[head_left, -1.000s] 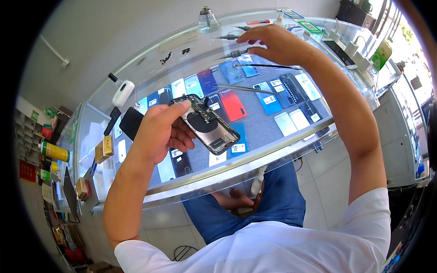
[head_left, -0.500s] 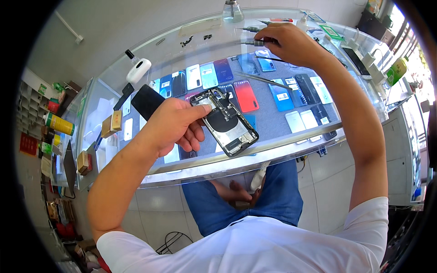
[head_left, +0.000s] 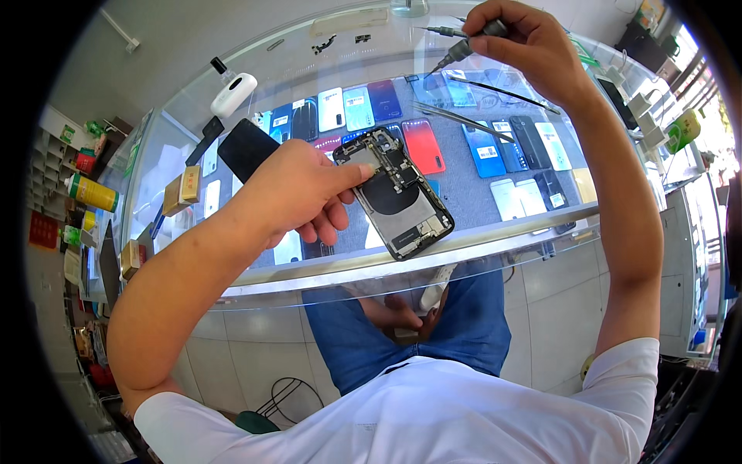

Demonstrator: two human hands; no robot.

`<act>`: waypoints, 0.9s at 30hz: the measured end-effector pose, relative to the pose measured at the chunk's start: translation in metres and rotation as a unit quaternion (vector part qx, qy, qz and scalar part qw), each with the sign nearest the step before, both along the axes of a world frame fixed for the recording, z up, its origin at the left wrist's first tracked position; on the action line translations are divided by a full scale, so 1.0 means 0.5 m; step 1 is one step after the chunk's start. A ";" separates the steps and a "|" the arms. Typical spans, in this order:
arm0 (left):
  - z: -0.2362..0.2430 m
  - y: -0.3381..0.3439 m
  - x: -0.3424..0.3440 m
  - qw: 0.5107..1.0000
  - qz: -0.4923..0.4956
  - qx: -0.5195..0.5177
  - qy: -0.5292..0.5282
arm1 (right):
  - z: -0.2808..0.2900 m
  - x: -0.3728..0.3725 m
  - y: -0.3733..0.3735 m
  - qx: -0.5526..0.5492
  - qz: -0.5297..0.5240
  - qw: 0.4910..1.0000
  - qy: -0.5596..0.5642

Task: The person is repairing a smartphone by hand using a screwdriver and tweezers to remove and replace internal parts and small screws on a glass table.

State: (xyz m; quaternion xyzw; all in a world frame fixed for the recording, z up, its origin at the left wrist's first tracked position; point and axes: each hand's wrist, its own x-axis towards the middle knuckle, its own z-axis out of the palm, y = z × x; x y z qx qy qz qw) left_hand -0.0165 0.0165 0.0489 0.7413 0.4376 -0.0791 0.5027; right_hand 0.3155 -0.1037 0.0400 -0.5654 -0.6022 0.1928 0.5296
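My left hand (head_left: 309, 193) grips an opened phone (head_left: 402, 203) by its left side, thumb on the inner parts. Its back cover or screen is off, so brackets, a dark round coil area and a small board show. Farther off, at the upper right, my right hand (head_left: 533, 46) holds a precision screwdriver (head_left: 457, 54) with a grey handle, its thin tip slanting down to the left. Another screwdriver (head_left: 444, 32) lies on the glass just beyond it. Beside my left wrist is a black phone screen (head_left: 246, 151). Steel tweezers (head_left: 468, 121) and a dark slim tool (head_left: 506, 93) lie nearer to me.
The glass display counter (head_left: 417, 267) holds several phones beneath its top, among them a red phone (head_left: 423, 147). On top stand a white rounded device (head_left: 233, 94), a small cardboard box (head_left: 182, 190) and a glass bottle (head_left: 408, 7). Loose small parts (head_left: 325, 45) lie at the back.
My right hand has picked up a screwdriver from the back of the counter and tilted it tip-down. The opened phone in my left hand has shifted slightly right in the picture.
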 end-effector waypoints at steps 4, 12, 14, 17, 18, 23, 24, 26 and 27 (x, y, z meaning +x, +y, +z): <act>0.002 -0.001 -0.004 1.000 -0.010 0.028 -0.002 | 0.028 -0.056 -0.015 0.010 0.004 0.999 0.032; -0.032 -0.003 -0.023 0.743 -0.271 0.518 -0.327 | 0.012 -0.125 -0.024 0.080 -0.072 0.981 -0.165; -0.036 0.021 -0.019 0.712 -0.322 0.498 -0.376 | 0.024 -0.142 -0.028 0.054 -0.086 0.971 -0.215; -0.043 0.045 -0.017 0.685 -0.395 0.463 -0.400 | 0.033 -0.178 -0.037 -0.004 -0.101 0.984 -0.149; -0.046 0.048 -0.024 0.686 -0.421 0.444 -0.394 | 0.034 -0.177 -0.035 -0.001 -0.103 0.988 -0.112; -0.045 0.028 -0.041 0.690 -0.471 0.415 -0.361 | 0.080 -0.202 -0.024 -0.038 -0.102 0.994 -0.025; -0.051 0.029 -0.043 0.693 -0.463 0.418 -0.362 | 0.101 -0.221 -0.020 -0.061 -0.095 0.993 -0.018; -0.067 0.025 -0.046 0.701 -0.449 0.417 -0.365 | 0.115 -0.245 -0.006 -0.031 -0.073 0.989 -0.123; -0.071 0.018 -0.048 0.700 -0.440 0.428 -0.364 | 0.112 -0.249 0.004 0.008 -0.057 0.977 -0.204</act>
